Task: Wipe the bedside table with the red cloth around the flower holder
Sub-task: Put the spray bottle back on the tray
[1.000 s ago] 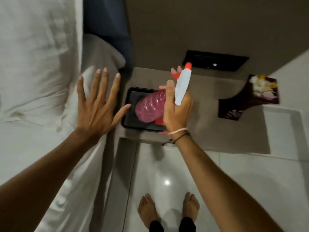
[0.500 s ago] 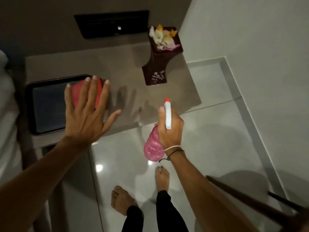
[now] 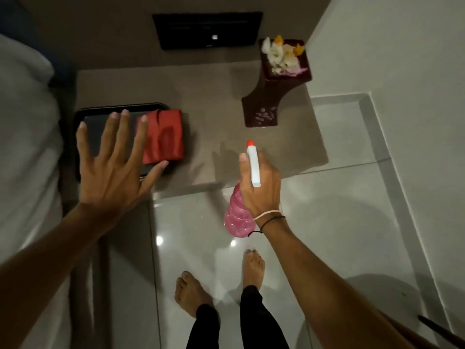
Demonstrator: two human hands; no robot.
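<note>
Here I see the table as a smooth, matte grey-brown slab filling the upper middle of the frame, its front edge running just above the glossy pale floor tiles. The red cloth lies folded in a soft, creased rectangle on the right end of a black, round-cornered tray at the table's left side. My left hand is spread flat with fingers splayed, gripping nothing, over the tray, its forefinger overlapping the cloth's left edge in view; I cannot tell whether it touches. My right hand is wrapped around the neck of a spray bottle, whose ribbed pink translucent body hangs below the wrist while the white head with its red tip points up-frame toward the table. The flower holder, a dark glossy pedestal flaring at top and base, stands at the upper right near the table's right edge, with white and yellow blossoms on top. A broad bare stretch of table lies between cloth and holder. White bedding borders the left. Compared with half a second ago, my left hand sits lower and further left, uncovering more of the cloth.
</note>
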